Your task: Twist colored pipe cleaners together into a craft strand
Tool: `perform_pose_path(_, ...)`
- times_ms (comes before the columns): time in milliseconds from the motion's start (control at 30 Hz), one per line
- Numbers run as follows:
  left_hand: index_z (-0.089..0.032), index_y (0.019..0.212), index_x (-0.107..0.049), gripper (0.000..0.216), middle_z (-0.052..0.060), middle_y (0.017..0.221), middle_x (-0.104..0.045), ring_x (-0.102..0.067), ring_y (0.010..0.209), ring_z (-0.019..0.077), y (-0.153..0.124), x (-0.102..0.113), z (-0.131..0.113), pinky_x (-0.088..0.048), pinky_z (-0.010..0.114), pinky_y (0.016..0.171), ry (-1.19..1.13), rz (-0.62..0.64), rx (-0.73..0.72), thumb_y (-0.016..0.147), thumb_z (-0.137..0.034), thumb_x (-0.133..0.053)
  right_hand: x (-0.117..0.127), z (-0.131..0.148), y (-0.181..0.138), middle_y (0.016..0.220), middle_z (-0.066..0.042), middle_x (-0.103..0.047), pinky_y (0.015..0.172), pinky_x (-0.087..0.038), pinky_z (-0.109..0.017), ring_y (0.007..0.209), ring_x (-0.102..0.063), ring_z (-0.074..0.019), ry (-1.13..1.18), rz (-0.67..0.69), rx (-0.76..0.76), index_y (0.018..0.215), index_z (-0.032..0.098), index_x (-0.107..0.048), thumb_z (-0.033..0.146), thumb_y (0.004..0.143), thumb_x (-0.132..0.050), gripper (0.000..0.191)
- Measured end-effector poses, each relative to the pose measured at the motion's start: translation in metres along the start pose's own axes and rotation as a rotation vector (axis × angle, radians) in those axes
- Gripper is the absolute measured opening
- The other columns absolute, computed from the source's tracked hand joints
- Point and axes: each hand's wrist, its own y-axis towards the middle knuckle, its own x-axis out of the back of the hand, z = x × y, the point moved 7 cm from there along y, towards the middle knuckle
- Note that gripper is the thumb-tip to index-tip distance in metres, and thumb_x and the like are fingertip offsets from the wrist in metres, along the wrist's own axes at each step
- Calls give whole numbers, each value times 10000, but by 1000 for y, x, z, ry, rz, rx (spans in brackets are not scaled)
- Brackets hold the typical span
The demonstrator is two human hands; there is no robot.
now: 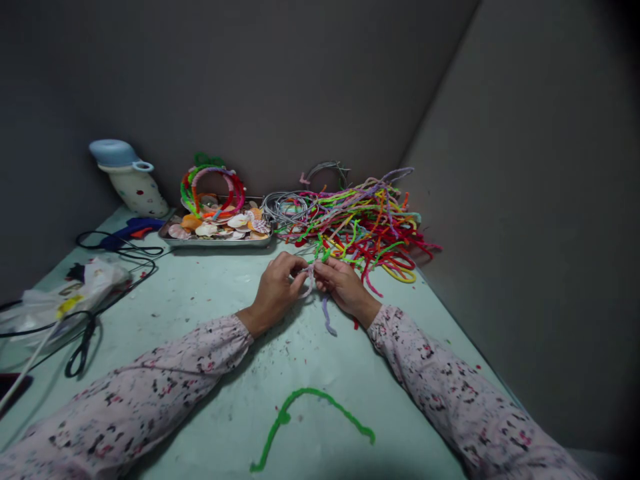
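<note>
Both the left hand (277, 287) and right hand (346, 285) pinch a pale fuzzy stick (311, 285) just in front of the bright fuzzy pile (360, 219). A shell tray (220, 244) sits left of that pile; a bent green stick (309, 392) lies well in front.

tray (220, 244): silver. pipe cleaners (360, 223) right of tray: red, yellow, green, lilac. sleeves (435, 380): pink, dark-speckled. table (210, 427): pale mint.

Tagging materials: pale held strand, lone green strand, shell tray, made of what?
Pale held strand: possibly pipe cleaner, matte; soft-edged look.
Lone green strand: likely same, matte; fuzzy, stiffly bent.
Shell tray: probably metal, slightly shiny; grey, light-catching rim.
</note>
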Motion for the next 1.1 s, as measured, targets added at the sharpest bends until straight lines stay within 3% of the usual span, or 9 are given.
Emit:
perform_pose_path(767, -177, 820, -604, 20, 9, 773, -577, -542, 735, 130, 0, 4, 1, -443, 256, 676, -114, -79, -50, 805, -180, -618, -2, 2, 0, 642, 40, -549, 507, -333, -217, 521, -463, -66, -16, 15, 18, 735, 168, -579, 388, 732, -708, 255)
perform_pose_path(1100, -171, 777, -605, 26, 6, 742, -570, -537, 711, 130, 2, 5, -2, -432, 254, 656, -139, -64, 1, 795, -189, -611, -2, 3, 0, 634, 36, -553, 499, -330, -224, 518, -461, -73, -40, 7, 30, 741, 171, -596, 408, 723, -712, 264)
